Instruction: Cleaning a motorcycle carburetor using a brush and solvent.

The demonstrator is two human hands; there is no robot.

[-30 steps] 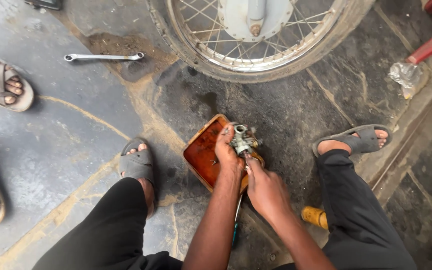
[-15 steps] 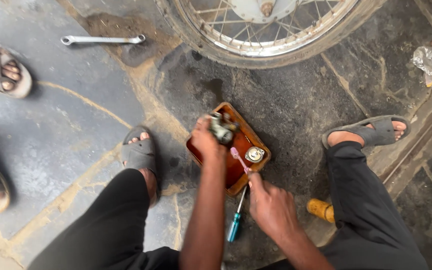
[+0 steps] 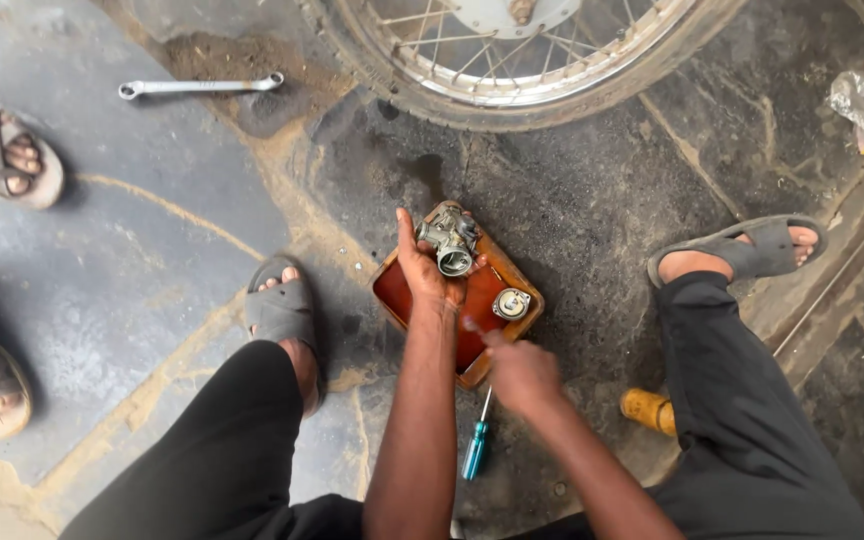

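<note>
Head view: left hand [image 3: 424, 272] grips carburetor [image 3: 449, 243], its round opening facing up; right hand [image 3: 520, 372] clenched

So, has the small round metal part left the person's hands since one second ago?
Yes. The round part now lies in the orange tray, right of the left hand.

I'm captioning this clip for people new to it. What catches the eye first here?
The left hand holds a grey metal engine part over an orange tray of reddish liquid at centre. Just right, the right hand hovers near a small round metal piece in the tray. A spoked wheel fills the top.
</note>
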